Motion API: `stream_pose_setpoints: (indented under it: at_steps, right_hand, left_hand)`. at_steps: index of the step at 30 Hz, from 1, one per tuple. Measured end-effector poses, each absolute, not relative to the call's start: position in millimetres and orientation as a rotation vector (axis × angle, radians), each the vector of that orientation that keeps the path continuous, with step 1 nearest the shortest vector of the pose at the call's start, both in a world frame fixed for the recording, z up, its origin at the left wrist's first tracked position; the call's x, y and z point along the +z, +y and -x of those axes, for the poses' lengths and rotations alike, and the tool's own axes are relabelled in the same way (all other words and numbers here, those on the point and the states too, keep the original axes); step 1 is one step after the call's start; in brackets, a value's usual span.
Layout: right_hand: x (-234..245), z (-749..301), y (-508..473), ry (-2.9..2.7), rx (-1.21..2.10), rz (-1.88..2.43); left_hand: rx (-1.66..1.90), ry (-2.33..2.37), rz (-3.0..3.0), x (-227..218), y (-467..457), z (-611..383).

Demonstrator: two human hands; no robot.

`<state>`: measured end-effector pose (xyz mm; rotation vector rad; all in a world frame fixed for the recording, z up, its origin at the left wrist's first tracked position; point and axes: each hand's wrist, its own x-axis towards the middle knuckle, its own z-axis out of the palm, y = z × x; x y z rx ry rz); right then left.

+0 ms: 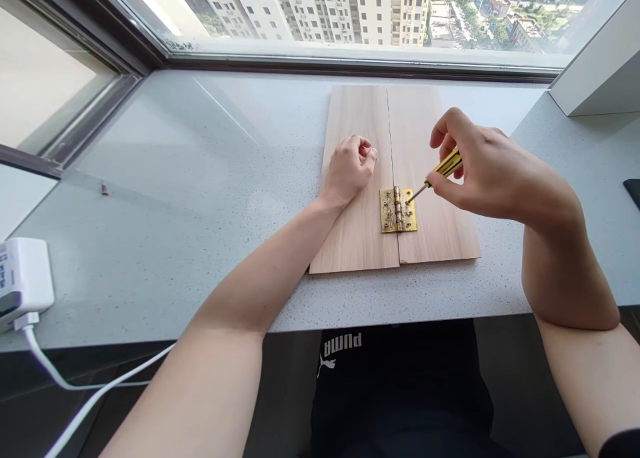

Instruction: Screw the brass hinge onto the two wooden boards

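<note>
Two light wooden boards (360,238) lie side by side on the grey counter, with a brass hinge (398,210) across their seam. My right hand (480,168) is closed round a yellow-and-black screwdriver (443,170), whose tip touches the hinge's right leaf. My left hand (350,168) rests on the left board just left of the hinge, fingers curled into a loose fist with nothing visible in them.
The grey counter (200,198) runs under a window with a dark frame (350,63). A white charger with a cable (23,281) sits at the left front edge. A small screw (105,189) lies far left. A white block (600,71) stands at the back right.
</note>
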<state>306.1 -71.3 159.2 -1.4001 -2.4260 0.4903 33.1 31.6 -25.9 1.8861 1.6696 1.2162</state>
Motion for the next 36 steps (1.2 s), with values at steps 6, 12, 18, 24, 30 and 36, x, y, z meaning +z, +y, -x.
stream_pose_setpoints:
  at_steps: [6,12,18,24,30,36]
  right_hand:
    - [153.5,-306.3,-62.4,-2.297,0.412,1.591]
    - [158.6,-313.0,-66.0,-2.444,0.456,1.399]
    - [154.7,-306.1,-67.8,-2.391,0.435,1.419]
    - [157.5,-303.1,-65.5,-2.323,0.409,1.545]
    - [166.6,-305.9,-73.1,-2.426,0.49,1.459]
    - [161.6,-304.5,-73.3,-2.414,0.45,1.483]
  left_hand:
    - [1.194,1.668,-1.883,-24.0,30.3,-33.9]
    - [1.195,1.67,-1.869,-25.7,31.0,-33.4]
    - [1.202,1.66,-1.872,-25.5,31.1,-32.6]
    - [1.19,1.665,-1.879,-23.6,30.2,-34.2]
    - [1.189,1.676,-1.882,-23.9,30.2,-34.7]
    - [1.208,1.655,-1.956,-32.9,35.1,-30.3]
